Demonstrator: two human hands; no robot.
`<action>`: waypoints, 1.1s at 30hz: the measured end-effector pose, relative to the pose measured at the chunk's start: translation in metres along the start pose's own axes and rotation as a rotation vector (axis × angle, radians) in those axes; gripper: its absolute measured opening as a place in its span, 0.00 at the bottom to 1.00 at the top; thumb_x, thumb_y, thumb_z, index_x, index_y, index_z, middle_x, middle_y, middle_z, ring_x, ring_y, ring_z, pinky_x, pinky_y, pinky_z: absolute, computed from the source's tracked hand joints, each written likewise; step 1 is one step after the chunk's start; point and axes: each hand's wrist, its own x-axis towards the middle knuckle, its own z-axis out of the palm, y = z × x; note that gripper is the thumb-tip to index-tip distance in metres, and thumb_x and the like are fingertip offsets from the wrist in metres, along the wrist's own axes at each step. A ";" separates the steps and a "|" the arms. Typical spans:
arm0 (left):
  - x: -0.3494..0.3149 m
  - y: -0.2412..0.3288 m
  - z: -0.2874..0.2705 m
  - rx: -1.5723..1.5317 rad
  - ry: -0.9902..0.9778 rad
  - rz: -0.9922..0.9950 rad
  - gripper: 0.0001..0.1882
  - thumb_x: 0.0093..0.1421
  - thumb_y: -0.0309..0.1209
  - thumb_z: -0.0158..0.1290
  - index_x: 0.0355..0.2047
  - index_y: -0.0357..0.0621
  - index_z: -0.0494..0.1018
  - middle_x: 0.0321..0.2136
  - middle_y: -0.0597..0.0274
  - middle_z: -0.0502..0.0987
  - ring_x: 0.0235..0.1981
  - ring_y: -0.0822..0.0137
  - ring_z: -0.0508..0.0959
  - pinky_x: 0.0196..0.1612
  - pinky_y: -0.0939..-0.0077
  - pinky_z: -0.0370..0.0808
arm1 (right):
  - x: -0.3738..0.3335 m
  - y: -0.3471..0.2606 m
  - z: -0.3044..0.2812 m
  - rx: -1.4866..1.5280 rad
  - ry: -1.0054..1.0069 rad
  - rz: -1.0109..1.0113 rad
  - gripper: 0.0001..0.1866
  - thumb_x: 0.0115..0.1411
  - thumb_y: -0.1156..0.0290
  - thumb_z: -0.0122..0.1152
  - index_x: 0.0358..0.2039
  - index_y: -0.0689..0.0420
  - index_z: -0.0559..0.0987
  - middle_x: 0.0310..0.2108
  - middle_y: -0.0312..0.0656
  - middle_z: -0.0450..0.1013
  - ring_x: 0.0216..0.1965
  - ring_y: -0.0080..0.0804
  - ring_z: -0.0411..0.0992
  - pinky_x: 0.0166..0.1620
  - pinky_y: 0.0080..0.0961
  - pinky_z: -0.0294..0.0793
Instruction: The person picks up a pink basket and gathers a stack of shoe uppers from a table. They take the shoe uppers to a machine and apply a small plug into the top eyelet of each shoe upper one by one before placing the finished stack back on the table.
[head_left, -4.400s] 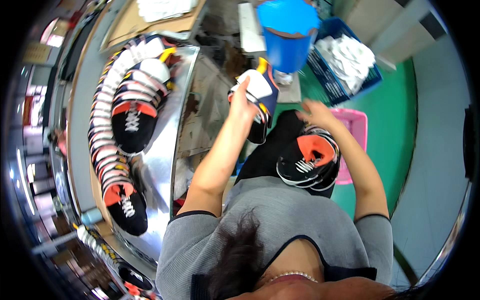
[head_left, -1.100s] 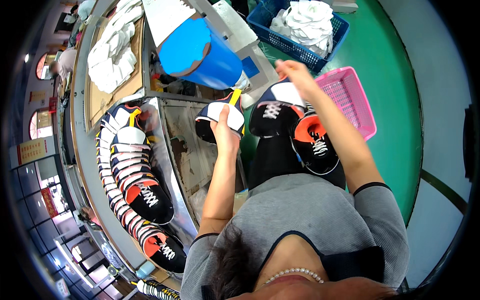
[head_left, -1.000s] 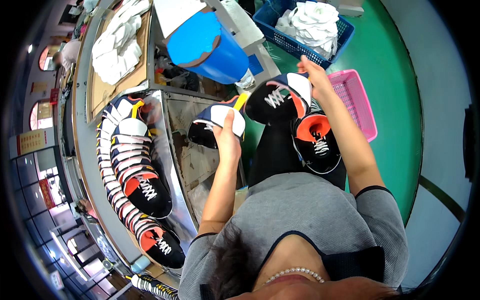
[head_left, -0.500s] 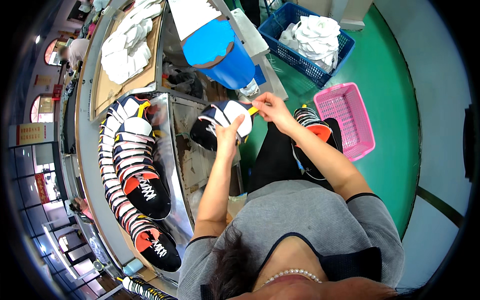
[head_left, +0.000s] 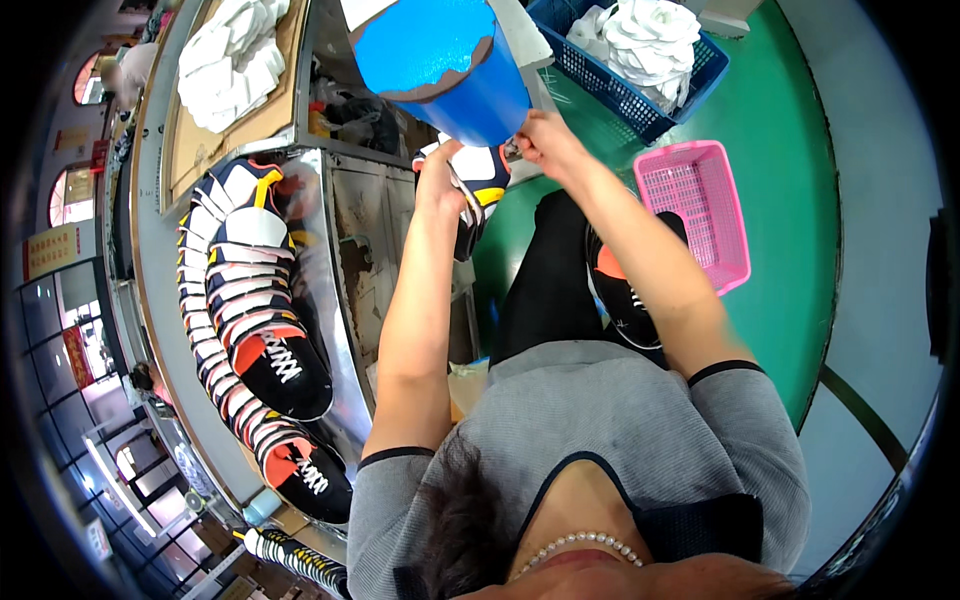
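Note:
My left hand [head_left: 440, 180] is closed on a black, white and yellow shoe upper [head_left: 487, 168], held out just below a large blue cylinder [head_left: 478, 98]. The cylinder's lower end hides part of the upper. At the far right edge of that upper, my right hand [head_left: 546, 142] has its fingers curled together. Whether they pinch the upper or something else is hidden by the hand and the cylinder. Beyond my right forearm, more black shoe uppers with orange lining [head_left: 625, 285] lie on my lap.
Two curved rows of nested shoe uppers [head_left: 255, 300] lie on the metal-edged table [head_left: 335, 330] to my left. White pieces [head_left: 235, 65] are piled at the back left. A blue crate [head_left: 625, 100] of white pieces and a pink basket [head_left: 735, 215] stand on the green floor.
Both hands have moved away from me with the shoe upper, up to the blue cylinder. My right hand was pulling at a yellow tab; its fingers are now curled beside the cylinder.

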 end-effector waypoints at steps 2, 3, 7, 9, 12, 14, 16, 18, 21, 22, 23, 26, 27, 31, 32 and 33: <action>0.024 -0.011 -0.033 -0.147 -0.073 -0.035 0.18 0.61 0.35 0.43 0.47 0.34 0.68 0.45 0.48 0.74 0.44 0.53 0.76 0.50 0.56 0.72 | -0.008 -0.011 -0.004 -0.154 -0.009 -0.020 0.15 0.61 0.59 0.52 0.31 0.60 0.71 0.19 0.37 0.69 0.18 0.22 0.66 0.20 0.17 0.64; -0.003 -0.006 -0.013 -0.269 -0.026 -0.023 0.19 0.62 0.36 0.41 0.48 0.35 0.67 0.46 0.46 0.73 0.47 0.50 0.74 0.52 0.51 0.69 | -0.020 -0.021 -0.014 -0.285 0.001 -0.102 0.16 0.61 0.57 0.52 0.34 0.60 0.71 0.22 0.38 0.70 0.21 0.23 0.69 0.24 0.19 0.67; -0.071 -0.001 -0.060 -0.281 -0.179 0.104 0.25 0.62 0.38 0.41 0.55 0.34 0.61 0.49 0.44 0.70 0.50 0.43 0.71 0.54 0.43 0.65 | -0.049 0.002 -0.136 -1.164 -0.245 -0.184 0.35 0.49 0.52 0.65 0.52 0.61 0.68 0.49 0.52 0.70 0.50 0.43 0.70 0.51 0.32 0.69; -0.143 0.001 -0.057 -0.172 0.022 0.224 0.26 0.61 0.36 0.47 0.56 0.33 0.60 0.51 0.46 0.69 0.51 0.50 0.71 0.57 0.51 0.64 | -0.073 0.032 -0.191 -1.564 -0.434 0.041 0.47 0.39 0.48 0.72 0.56 0.61 0.66 0.56 0.58 0.62 0.57 0.49 0.62 0.59 0.35 0.61; -0.249 0.007 -0.052 -0.088 0.112 0.460 0.26 0.60 0.35 0.49 0.55 0.34 0.61 0.51 0.51 0.70 0.51 0.56 0.72 0.56 0.59 0.67 | -0.102 0.079 -0.190 -1.745 -0.297 -0.045 0.34 0.38 0.60 0.72 0.45 0.63 0.72 0.45 0.57 0.68 0.48 0.53 0.68 0.51 0.39 0.69; -0.313 0.012 -0.069 -0.005 0.255 0.601 0.26 0.59 0.35 0.51 0.55 0.34 0.61 0.49 0.52 0.71 0.49 0.56 0.73 0.54 0.60 0.68 | -0.122 0.102 -0.192 -1.820 -0.105 -0.120 0.17 0.45 0.73 0.61 0.38 0.59 0.74 0.39 0.52 0.71 0.42 0.50 0.71 0.44 0.40 0.72; -0.353 0.006 -0.076 0.022 0.577 0.838 0.27 0.58 0.35 0.52 0.54 0.35 0.62 0.47 0.53 0.72 0.47 0.58 0.75 0.52 0.63 0.71 | -0.144 0.089 -0.191 -1.789 -0.093 -0.166 0.19 0.45 0.71 0.62 0.40 0.56 0.75 0.38 0.49 0.72 0.41 0.47 0.72 0.41 0.40 0.72; -0.363 0.003 -0.092 0.026 0.870 0.986 0.25 0.55 0.32 0.55 0.51 0.35 0.64 0.42 0.54 0.73 0.40 0.62 0.77 0.44 0.68 0.74 | -0.172 0.062 -0.180 -1.744 -0.065 -0.201 0.22 0.42 0.71 0.67 0.42 0.54 0.75 0.37 0.49 0.72 0.41 0.47 0.72 0.43 0.38 0.71; -0.342 0.003 -0.167 -0.062 0.916 0.980 0.18 0.55 0.29 0.55 0.45 0.35 0.68 0.38 0.59 0.75 0.35 0.66 0.77 0.37 0.72 0.73 | -0.191 0.049 -0.198 -1.534 -0.075 -0.132 0.23 0.42 0.74 0.66 0.42 0.57 0.74 0.38 0.48 0.71 0.41 0.46 0.72 0.45 0.35 0.71; -0.338 0.008 -0.196 -0.039 0.889 0.906 0.16 0.56 0.28 0.55 0.43 0.35 0.69 0.37 0.60 0.75 0.34 0.67 0.77 0.36 0.73 0.73 | -0.193 0.049 -0.198 -1.405 -0.026 -0.206 0.23 0.42 0.77 0.65 0.42 0.58 0.74 0.38 0.48 0.70 0.41 0.44 0.71 0.46 0.33 0.70; -0.321 0.009 -0.227 -0.040 0.861 0.961 0.15 0.56 0.28 0.55 0.43 0.35 0.69 0.36 0.61 0.75 0.34 0.67 0.76 0.36 0.74 0.72 | -0.194 0.045 -0.197 -1.284 0.023 -0.275 0.22 0.43 0.79 0.63 0.43 0.60 0.74 0.39 0.47 0.69 0.42 0.43 0.70 0.47 0.30 0.69; -0.255 0.048 -0.280 -0.115 0.737 1.162 0.16 0.58 0.32 0.56 0.42 0.34 0.69 0.36 0.60 0.75 0.35 0.68 0.76 0.35 0.75 0.72 | -0.207 0.008 -0.153 -1.080 0.154 -0.577 0.22 0.44 0.82 0.60 0.43 0.61 0.74 0.40 0.45 0.68 0.42 0.40 0.69 0.49 0.29 0.67; -0.246 0.065 -0.296 -0.130 0.696 1.192 0.17 0.58 0.33 0.56 0.42 0.34 0.69 0.37 0.59 0.75 0.35 0.67 0.76 0.35 0.74 0.72 | -0.207 0.002 -0.147 -1.058 0.194 -0.700 0.22 0.44 0.85 0.57 0.44 0.61 0.73 0.40 0.43 0.68 0.43 0.36 0.69 0.51 0.26 0.66; -0.268 0.067 -0.290 -0.025 0.577 1.121 0.23 0.59 0.34 0.54 0.49 0.30 0.64 0.44 0.54 0.72 0.44 0.64 0.73 0.46 0.71 0.70 | -0.227 -0.016 -0.087 -0.744 0.308 -0.723 0.27 0.48 0.86 0.56 0.51 0.63 0.65 0.47 0.43 0.66 0.48 0.29 0.67 0.53 0.22 0.64; -0.277 0.056 -0.294 0.071 0.588 1.130 0.24 0.60 0.34 0.54 0.51 0.29 0.63 0.46 0.53 0.71 0.46 0.64 0.72 0.48 0.71 0.68 | -0.230 -0.012 -0.074 -0.696 0.316 -0.734 0.27 0.49 0.86 0.57 0.51 0.63 0.66 0.47 0.43 0.66 0.48 0.28 0.67 0.53 0.22 0.64; -0.288 0.045 -0.290 0.141 0.617 1.107 0.24 0.60 0.33 0.54 0.51 0.29 0.63 0.47 0.54 0.70 0.48 0.65 0.70 0.51 0.72 0.66 | -0.230 -0.006 -0.063 -0.651 0.331 -0.738 0.27 0.49 0.85 0.58 0.51 0.63 0.66 0.47 0.42 0.66 0.49 0.28 0.66 0.53 0.22 0.64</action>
